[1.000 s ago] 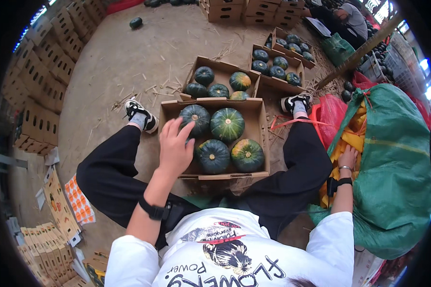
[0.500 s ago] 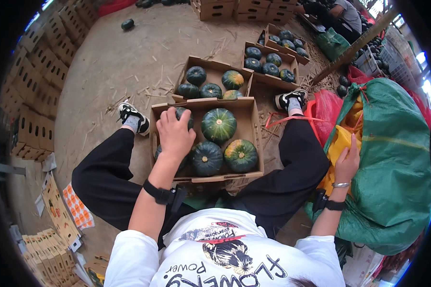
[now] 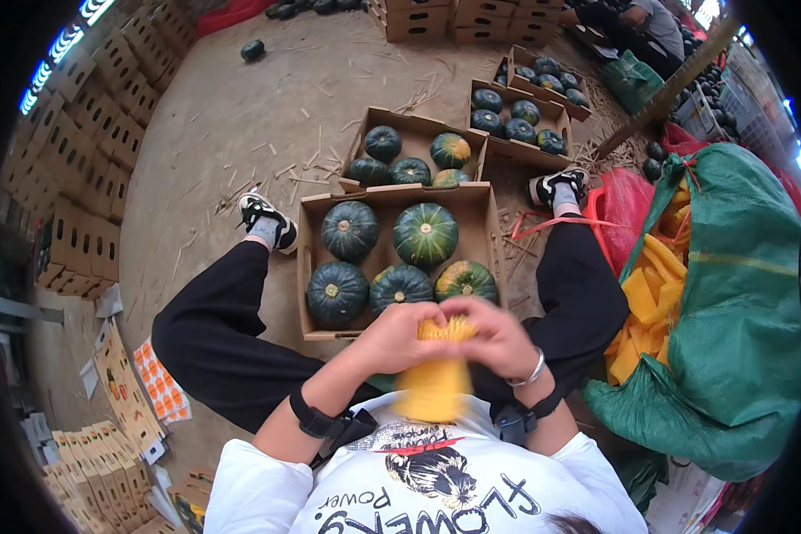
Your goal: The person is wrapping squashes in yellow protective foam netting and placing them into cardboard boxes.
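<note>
Both my hands are together at the near edge of an open cardboard box. My left hand [image 3: 402,340] and my right hand [image 3: 502,340] each pinch the upper end of a yellow foam net sleeve [image 3: 432,392], which hangs toward my shirt and is smeared by motion. Between my feet, the cardboard box [image 3: 492,233] holds several dark green pumpkins [image 3: 425,234], some with orange patches. My hands partly cover the near right pumpkin [image 3: 465,279]. On my right, a green woven sack [image 3: 740,294] lies open with more yellow foam sleeves [image 3: 653,283] inside.
Beyond my box stand another box of pumpkins [image 3: 381,142] and further filled boxes [image 3: 521,114] at the upper right. Stacked cartons [image 3: 80,236] line the left side. A sticker sheet [image 3: 161,378] lies by my left knee. Another person [image 3: 645,36] sits at the far right.
My left hand has left the far left pumpkin in the box. My right hand has come from the green sack with a yellow foam sleeve, and both hands now hold it. The view has shifted slightly.
</note>
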Available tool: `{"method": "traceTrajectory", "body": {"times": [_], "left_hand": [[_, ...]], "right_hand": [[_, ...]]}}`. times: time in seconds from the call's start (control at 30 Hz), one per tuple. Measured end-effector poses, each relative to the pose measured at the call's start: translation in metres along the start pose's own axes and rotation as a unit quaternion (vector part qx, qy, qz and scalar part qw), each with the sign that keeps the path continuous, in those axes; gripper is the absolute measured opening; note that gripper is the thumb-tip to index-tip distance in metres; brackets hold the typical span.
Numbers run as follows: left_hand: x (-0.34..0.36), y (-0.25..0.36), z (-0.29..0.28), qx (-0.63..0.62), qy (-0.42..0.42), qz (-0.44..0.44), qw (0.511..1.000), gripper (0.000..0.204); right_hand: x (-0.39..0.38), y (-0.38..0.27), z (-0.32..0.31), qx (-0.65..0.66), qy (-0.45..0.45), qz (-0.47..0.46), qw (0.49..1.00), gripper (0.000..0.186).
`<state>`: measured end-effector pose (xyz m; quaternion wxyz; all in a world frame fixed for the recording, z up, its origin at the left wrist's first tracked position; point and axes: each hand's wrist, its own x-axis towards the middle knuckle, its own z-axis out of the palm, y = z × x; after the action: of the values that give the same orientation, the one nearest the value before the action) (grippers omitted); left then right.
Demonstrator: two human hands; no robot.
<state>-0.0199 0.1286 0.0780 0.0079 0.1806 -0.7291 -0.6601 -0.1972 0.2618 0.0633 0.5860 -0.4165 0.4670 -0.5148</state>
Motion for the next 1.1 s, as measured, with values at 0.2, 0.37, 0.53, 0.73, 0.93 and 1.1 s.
{"method": "traceTrajectory", "body": {"times": [0.2, 0.37, 0.53, 0.73, 0.93, 1.1], "left_hand": [[0.005, -0.014, 0.004, -0.167, 0.191, 0.086, 0.963, 0.018], [-0.004, -0.021, -0.020, -0.014, 0.180, 0.047, 0.983, 0.048], [-0.001, -0.037, -0.031, 0.286, 0.458, 0.081, 0.837, 0.019], [-0.002, -0.039, -0.028, 0.192, 0.391, 0.022, 0.900, 0.018], [-0.013, -0.035, -0.048, -0.340, 0.372, 0.101, 0.858, 0.055], [-0.012, -0.004, -0.046, -0.384, 0.249, 0.066, 0.886, 0.056]], "right_hand": [[0.007, -0.009, 0.010, 0.152, 0.005, 0.012, 0.988, 0.040], [0.051, 0.003, 0.007, -0.465, 0.216, -0.136, 0.848, 0.037], [0.120, -0.005, 0.011, -0.660, 0.166, -0.175, 0.712, 0.045], [0.154, 0.007, -0.016, -0.586, 0.144, 0.049, 0.796, 0.079], [0.106, -0.019, -0.030, 0.436, 0.073, -0.046, 0.896, 0.051], [0.092, -0.010, -0.008, 0.402, 0.189, -0.071, 0.893, 0.045]]}}
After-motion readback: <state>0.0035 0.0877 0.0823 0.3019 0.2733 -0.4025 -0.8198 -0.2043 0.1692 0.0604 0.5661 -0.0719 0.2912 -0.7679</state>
